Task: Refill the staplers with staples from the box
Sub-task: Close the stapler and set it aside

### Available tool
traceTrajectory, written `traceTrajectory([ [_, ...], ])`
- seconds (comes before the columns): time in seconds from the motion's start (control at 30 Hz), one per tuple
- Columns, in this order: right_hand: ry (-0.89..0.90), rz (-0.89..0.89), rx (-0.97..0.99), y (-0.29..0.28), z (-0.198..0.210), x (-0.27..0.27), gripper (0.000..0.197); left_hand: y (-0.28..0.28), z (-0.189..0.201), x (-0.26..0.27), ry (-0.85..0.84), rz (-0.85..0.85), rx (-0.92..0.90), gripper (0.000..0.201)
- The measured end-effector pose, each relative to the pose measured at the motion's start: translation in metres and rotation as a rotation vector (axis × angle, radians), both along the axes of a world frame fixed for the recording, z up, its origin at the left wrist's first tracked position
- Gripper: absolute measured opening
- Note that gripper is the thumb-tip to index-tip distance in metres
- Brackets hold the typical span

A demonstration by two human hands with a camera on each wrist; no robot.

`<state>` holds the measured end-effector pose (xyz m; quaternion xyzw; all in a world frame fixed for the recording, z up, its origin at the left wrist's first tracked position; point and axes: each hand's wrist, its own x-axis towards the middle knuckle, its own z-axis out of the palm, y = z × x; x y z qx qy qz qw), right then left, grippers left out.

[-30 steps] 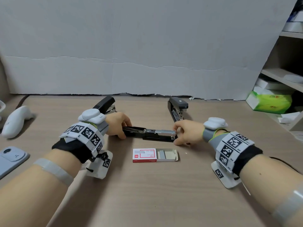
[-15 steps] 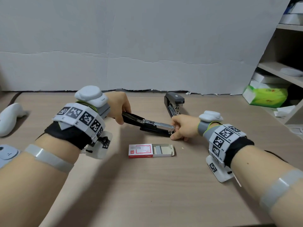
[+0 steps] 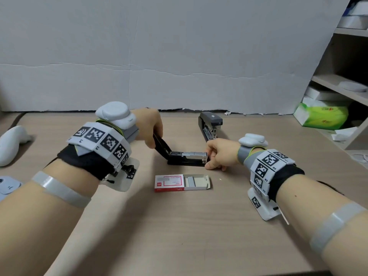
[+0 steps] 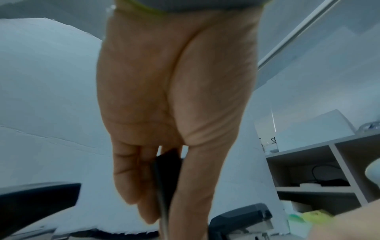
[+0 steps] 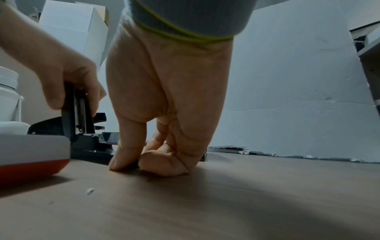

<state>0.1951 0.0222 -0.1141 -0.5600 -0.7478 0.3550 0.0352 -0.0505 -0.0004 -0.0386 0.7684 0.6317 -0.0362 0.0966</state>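
Box (image 3: 171, 183) label red-framed, unreadable; hands hold stapler (image 3: 186, 158).

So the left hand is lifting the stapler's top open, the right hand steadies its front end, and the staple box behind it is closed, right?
Not quite: the staple box lies open, tray slid out, as the head view shows. The left hand does grip the stapler's top and the right hand its front end.

Left hand (image 4: 172, 100) from below, fingers (image 4: 127, 175) and thumb pinching black stapler arm (image 4: 166, 175), second stapler (image 4: 240, 217) beyond, shelves (image 4: 320, 164) right.
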Motion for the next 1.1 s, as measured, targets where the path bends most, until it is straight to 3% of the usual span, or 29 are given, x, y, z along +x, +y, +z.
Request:
traceTrajectory([
  [0.23, 0.008, -0.008, -0.003, -0.001, 0.000, 0.001, 0.033, 0.000, -0.004, 0.036, -0.387, -0.058, 0.058, 0.057],
  [0.33, 0.010, -0.007, 0.001, -0.002, 0.000, 0.000, 0.030, 0.003, -0.020, 0.052, -0.457, -0.076, 0.031, 0.045],
  [0.43, 0.007, -0.006, 0.021, -0.002, 0.000, 0.002, 0.029, 0.005, -0.030, 0.062, -0.463, -0.094, -0.003, 0.034],
  [0.7, 0.018, 0.000, 0.002, -0.001, 0.000, 0.002, 0.034, 0.011, -0.039, 0.078, -0.260, -0.197, -0.024, 0.033],
  [0.83, 0.004, -0.025, 0.001, -0.003, 0.002, 0.000, 0.037, 0.013, -0.039, 0.077, -0.261, -0.211, -0.023, 0.033],
  [1.0, -0.082, -0.055, 0.026, -0.006, 0.004, -0.010, 0.031, 0.017, -0.046, 0.072, -0.217, -0.246, 0.036, 0.046],
  [1.1, -0.179, -0.048, 0.043, -0.003, 0.009, -0.018, 0.037, 0.019, -0.048, 0.065, -0.228, -0.215, 0.099, 0.059],
])
